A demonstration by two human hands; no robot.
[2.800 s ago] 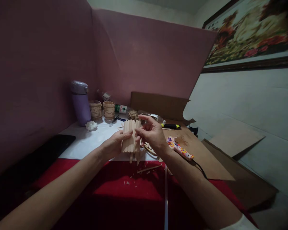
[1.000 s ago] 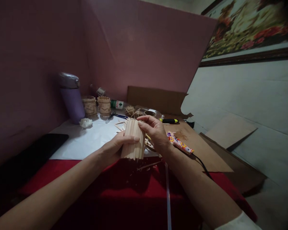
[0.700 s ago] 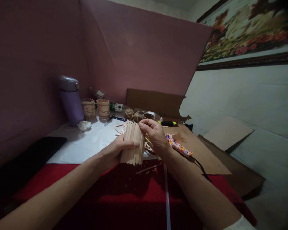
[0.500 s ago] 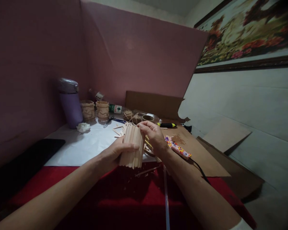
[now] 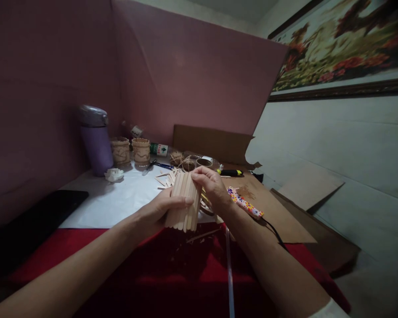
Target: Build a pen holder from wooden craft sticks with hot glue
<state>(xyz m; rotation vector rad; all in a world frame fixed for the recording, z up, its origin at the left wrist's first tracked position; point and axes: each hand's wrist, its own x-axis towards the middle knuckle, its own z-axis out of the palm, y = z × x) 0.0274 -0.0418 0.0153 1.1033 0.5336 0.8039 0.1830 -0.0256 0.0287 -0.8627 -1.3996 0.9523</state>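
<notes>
My left hand [image 5: 164, 207] is wrapped round a bundle-like piece of upright wooden craft sticks [image 5: 183, 207] set side by side, its thumb lying across the front. At the top right edge of that piece, my right hand [image 5: 207, 181] is closed in a pinch on the sticks; the exact spot under the fingertips is hidden. Loose wood slivers [image 5: 167, 179] lie just behind the piece. To the right of my right hand rests a flower-patterned glue gun [image 5: 245, 202] with a black cord.
A purple tumbler [image 5: 97, 150], two decorated wooden cups [image 5: 141, 152] and a crumpled white tissue [image 5: 114, 175] stand at left. Behind are twine [image 5: 182, 161], plastic bottles [image 5: 159, 149] and a black-yellow utility knife [image 5: 232, 172]. A clear glue stick [image 5: 230, 274] crosses the red cloth [image 5: 135, 274].
Both hands keep their hold on the craft sticks, with only a very slight shift of the right fingers. The whole view has moved a little.
</notes>
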